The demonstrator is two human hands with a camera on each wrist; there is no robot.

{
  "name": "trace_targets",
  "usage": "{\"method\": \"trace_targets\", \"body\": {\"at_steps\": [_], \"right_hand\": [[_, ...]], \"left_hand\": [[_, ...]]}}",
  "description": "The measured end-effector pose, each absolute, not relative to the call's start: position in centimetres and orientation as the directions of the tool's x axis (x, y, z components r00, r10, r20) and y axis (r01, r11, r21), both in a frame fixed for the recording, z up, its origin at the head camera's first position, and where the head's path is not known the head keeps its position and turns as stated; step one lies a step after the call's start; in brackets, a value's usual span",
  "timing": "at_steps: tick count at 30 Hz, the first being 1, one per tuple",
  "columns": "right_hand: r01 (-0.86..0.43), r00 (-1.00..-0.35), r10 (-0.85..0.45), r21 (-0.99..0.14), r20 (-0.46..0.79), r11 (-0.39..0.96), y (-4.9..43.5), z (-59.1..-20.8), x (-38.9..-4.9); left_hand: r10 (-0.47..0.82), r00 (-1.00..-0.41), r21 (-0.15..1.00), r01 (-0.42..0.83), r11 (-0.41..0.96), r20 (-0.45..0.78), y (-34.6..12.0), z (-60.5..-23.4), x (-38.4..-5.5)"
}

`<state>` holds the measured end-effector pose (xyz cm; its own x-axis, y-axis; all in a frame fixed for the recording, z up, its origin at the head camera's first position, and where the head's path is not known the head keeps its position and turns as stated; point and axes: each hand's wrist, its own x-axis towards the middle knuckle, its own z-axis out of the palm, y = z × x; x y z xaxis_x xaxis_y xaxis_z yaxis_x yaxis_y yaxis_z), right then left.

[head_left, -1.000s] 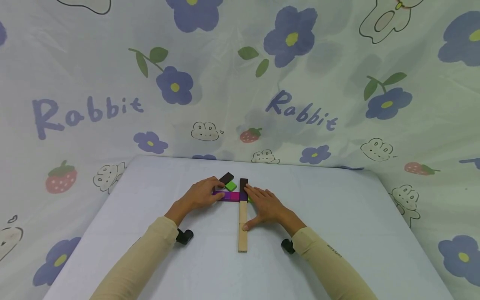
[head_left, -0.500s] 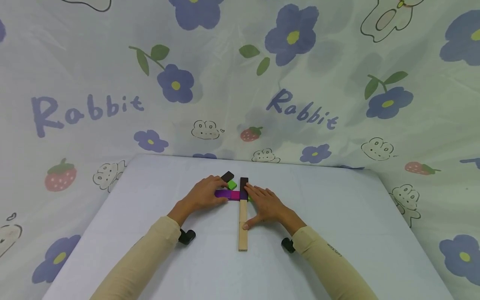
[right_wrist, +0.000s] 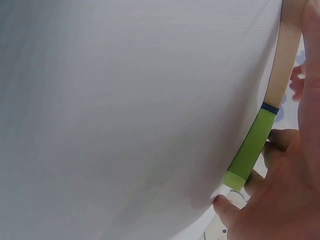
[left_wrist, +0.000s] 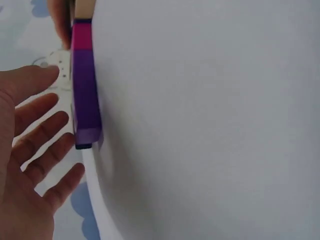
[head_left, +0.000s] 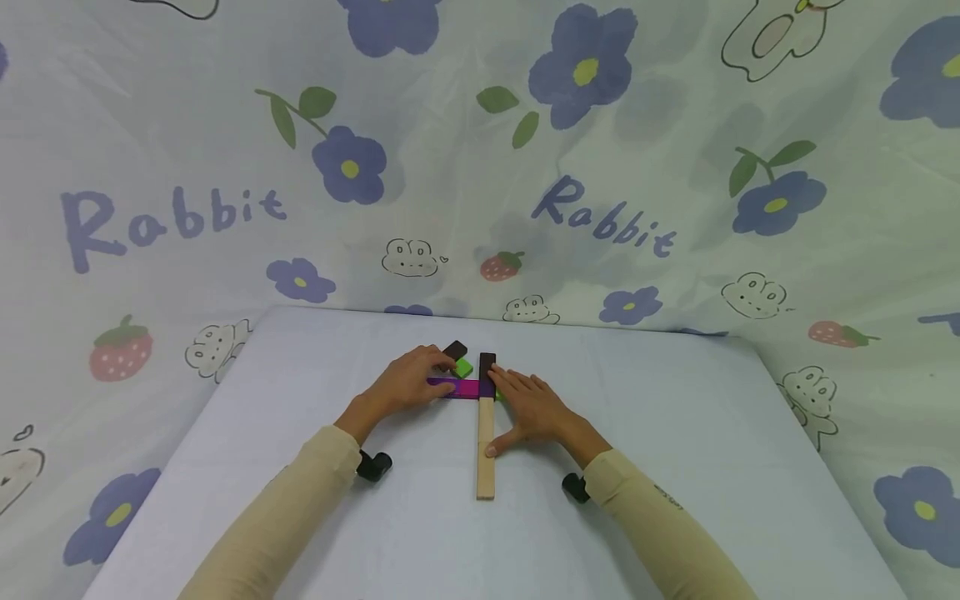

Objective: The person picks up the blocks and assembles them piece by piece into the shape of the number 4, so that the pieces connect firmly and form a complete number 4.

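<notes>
Blocks lie in a cross-like layout on the white table. In the head view my left hand (head_left: pixel 405 382) is at the left arm, its thumb over the purple block (left_wrist: pixel 86 90), which meets a magenta block (head_left: pixel 469 389). Its other fingers reach toward a loose black block (head_left: pixel 455 350) and a small green block (head_left: pixel 464 367). My right hand (head_left: pixel 536 412) spreads along the upright bar, fingertips at the dark block (head_left: pixel 487 375) and thumb on the light wooden pieces (head_left: pixel 486 479). Beneath that hand lies a longer green block (right_wrist: pixel 252 147), mostly hidden in the head view.
The white-covered table (head_left: pixel 660 517) stretches out on both sides of the blocks. Behind it hangs a patterned cloth (head_left: pixel 442 142) with flowers, strawberries and rabbits. A black wrist camera (head_left: pixel 373 466) sits at the left cuff and another camera (head_left: pixel 576 488) at the right.
My left thumb slides off the purple block's near edge, then comes back over it. The right hand and the bar stay in place, while the head view shifts slightly.
</notes>
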<state>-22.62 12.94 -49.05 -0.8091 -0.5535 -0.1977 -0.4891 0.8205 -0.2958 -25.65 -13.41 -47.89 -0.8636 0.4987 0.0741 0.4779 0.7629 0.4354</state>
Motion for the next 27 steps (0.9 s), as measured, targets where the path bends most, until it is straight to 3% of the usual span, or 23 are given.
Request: {"method": "trace_targets", "body": {"at_steps": [6,12,18,27], "right_hand": [[-0.483,-0.810,-0.549,-0.297,-0.204,0.824,13.0,-49.0,-22.7],[-0.486,-0.808,-0.554,-0.303,-0.200,0.820,13.0,-49.0,-22.8],[-0.484,-0.808,-0.551,-0.297,-0.210,0.823,12.9,-49.0,-22.8],[-0.483,-0.808,-0.554,-0.311,-0.201,0.818,13.0,-49.0,-22.7]], "left_hand": [[0.457,-0.885,0.546,0.426,0.721,0.087,-14.3,-46.9,-27.2],[0.458,-0.889,0.636,0.366,0.679,0.023,-15.0,-46.3,-29.0],[0.484,-0.866,0.621,0.314,0.718,-0.121,-15.0,-46.1,-30.5],[0.556,-0.804,0.570,0.362,0.738,-0.210,-14.2,-45.9,-31.2]]}}
